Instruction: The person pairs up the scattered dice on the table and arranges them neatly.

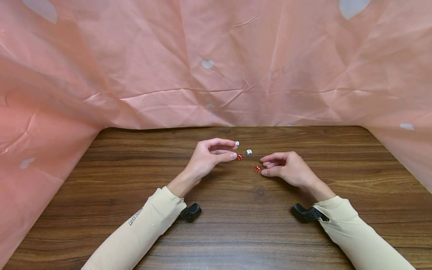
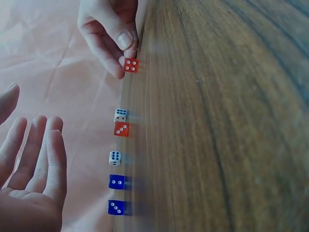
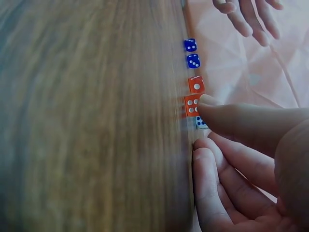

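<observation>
Above the table, my left hand (image 1: 204, 159) has its fingers extended and its thumb apart. Close past its fingertips in the head view lie a white die (image 1: 237, 143) and a red die (image 1: 240, 157). My right hand (image 1: 293, 170) has relaxed fingers, with a gap between thumb and index finger. Just beyond its thumb tip lies another red die (image 1: 258, 169); whether they touch is unclear. A second white die (image 1: 249, 152) lies between the hands. Two blue dice, one upper (image 2: 116, 181) and one lower (image 2: 116, 208), show in the left wrist view; the left hand hides them in the head view.
The brown wooden table (image 1: 236, 240) carries all the dice. A pink cloth (image 1: 152, 67) with pale hearts hangs behind the table and along its sides. Black wrist devices stick out from the left (image 1: 191, 213) and right (image 1: 305, 213) cream sleeves.
</observation>
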Demonstrator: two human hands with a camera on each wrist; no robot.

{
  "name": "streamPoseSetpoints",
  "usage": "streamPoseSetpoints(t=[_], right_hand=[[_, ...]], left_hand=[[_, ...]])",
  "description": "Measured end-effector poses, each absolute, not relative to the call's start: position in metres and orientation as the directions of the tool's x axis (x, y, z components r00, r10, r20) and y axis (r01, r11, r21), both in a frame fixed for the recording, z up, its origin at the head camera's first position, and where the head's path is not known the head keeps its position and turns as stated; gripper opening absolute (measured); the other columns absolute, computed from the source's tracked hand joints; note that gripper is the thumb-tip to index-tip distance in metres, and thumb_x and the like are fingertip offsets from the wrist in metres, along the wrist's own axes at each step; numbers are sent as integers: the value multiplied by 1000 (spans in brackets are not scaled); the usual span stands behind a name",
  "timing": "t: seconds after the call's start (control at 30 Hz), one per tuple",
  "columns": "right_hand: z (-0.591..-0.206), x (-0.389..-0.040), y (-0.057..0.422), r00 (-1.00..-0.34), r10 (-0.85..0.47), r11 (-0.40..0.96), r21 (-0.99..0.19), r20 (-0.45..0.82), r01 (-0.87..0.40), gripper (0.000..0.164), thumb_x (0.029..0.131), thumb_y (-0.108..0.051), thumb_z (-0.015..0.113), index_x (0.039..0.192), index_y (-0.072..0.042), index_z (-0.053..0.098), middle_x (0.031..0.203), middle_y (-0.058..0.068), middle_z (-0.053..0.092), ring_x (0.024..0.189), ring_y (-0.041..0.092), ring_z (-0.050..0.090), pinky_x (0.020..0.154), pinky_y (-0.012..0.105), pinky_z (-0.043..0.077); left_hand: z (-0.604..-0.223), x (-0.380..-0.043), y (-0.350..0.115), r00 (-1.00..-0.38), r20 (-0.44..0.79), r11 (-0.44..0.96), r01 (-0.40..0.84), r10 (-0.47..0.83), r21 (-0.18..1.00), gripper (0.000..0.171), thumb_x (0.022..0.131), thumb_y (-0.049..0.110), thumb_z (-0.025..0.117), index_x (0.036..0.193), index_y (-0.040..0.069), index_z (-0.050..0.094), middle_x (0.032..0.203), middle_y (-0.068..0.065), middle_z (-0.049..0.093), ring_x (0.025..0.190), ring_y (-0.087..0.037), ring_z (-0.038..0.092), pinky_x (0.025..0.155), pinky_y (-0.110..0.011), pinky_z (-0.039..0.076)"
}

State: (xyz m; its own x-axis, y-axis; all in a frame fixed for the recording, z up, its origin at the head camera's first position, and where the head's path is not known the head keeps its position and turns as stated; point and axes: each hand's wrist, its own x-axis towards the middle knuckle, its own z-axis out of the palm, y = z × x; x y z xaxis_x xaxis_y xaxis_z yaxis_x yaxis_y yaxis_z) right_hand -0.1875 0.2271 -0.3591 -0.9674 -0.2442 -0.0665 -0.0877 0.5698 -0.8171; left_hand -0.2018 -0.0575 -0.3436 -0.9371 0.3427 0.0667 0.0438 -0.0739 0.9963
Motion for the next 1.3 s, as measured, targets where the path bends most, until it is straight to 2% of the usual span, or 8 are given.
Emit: streamPoseSetpoints(t=[0.33,0.7,1.0,1.3], right_hand=[[-358,-188,225,-969,-237,625,-775,-68,-98,39,88,-25,88,122,-9,79,107,8,82,97,9,72,81,17,54],[-357,-187,220,-972,-229,679,-724,-49,-124,32,88,-29,88,115,-15,82,100,1,83,91,6,72,79,18,52],[-356,-186,219,-974,-224,713,-689,-44,-132,26,87,-32,88,110,-19,84,93,-3,82,84,5,71,76,21,51],[-357,-187,217,-973,-231,728,-667,-22,-158,21,88,-31,88,106,-20,85,89,-5,80,82,6,69,74,21,50]], left_hand=[[-345,-202,-58,-939,59,-61,41,338,997,40,89,2,82,128,0,73,134,-22,72,98,-4,77,83,-22,58],[-343,-203,-59,-948,56,-41,46,314,998,35,89,5,83,124,3,76,126,-13,78,95,-3,76,83,-21,57],[-343,-202,-58,-943,59,-64,40,327,997,37,90,3,81,126,0,74,131,-23,73,94,-2,76,80,-20,56],[-343,-203,-59,-945,51,-53,36,322,998,35,90,5,82,124,3,76,128,-18,76,95,-2,76,81,-21,56]])
